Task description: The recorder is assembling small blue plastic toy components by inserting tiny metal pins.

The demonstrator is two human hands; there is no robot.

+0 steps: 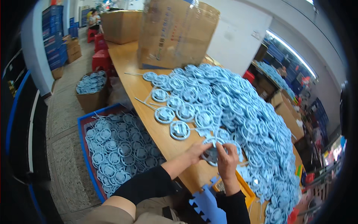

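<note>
Between both hands, just above the near part of the table, is a light-blue round plastic piece (209, 157) with a ring-shaped rim. My left hand (194, 152) grips its left edge between thumb and fingers. Fingers of my right hand (227, 161) are pinched together at the piece's right side and cover part of it; whether they also hold something small is hidden. A large heap of similar blue pieces (238, 108), some with thin stems, spreads beyond and to the right. One single piece (179, 130) lies flat near the table's left edge.
A yellow tray (249, 194) and a blue foam mat (209, 206) are close to my right forearm. Left of the table, a blue-rimmed crate (84, 140) holds many blue pieces. A tall cardboard box (175, 33) stands at the back; red stools (101, 59) line the aisle.
</note>
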